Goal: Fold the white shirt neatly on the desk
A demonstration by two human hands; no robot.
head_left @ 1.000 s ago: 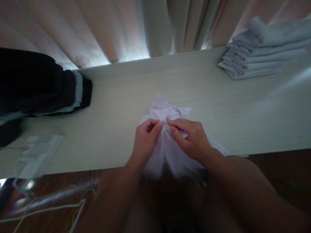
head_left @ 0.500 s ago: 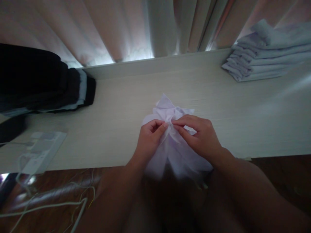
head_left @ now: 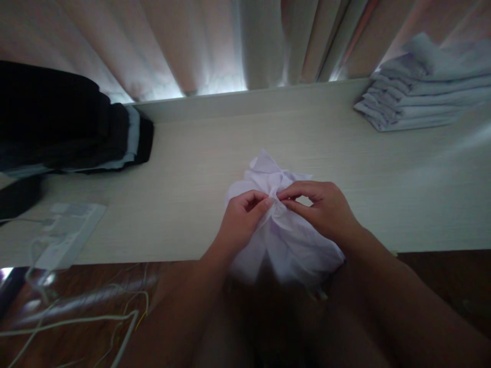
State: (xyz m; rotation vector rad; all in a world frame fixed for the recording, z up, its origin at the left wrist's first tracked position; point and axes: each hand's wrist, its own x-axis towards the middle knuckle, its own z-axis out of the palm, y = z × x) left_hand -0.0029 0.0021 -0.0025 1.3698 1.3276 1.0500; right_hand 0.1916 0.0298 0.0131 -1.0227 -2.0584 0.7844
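Observation:
A bunched white shirt (head_left: 293, 237) lies in front of me, partly on the pale surface, its lower part hanging over the front edge. My left hand (head_left: 242, 217) pinches the gathered fabric near the middle between thumb and index finger. Close beside it, my right hand (head_left: 326, 207) has thumb and forefinger closed on the same fabric from the right. Any small detail between the fingertips is too blurred to make out. A pointed fold of cloth sticks up beyond both hands.
A stack of folded white garments (head_left: 429, 92) sits at the back right. Dark folded clothes (head_left: 65, 122) are piled at the left, above a white power strip (head_left: 72, 235) with cords. Curtains (head_left: 207, 46) hang behind the pale surface (head_left: 184, 148). Cables (head_left: 76, 321) cross the floor.
The view has shifted slightly. My right fingers have drawn together on the fabric, and the thumb and index finger now form a rounder loop. Both hands remain at the shirt's middle.

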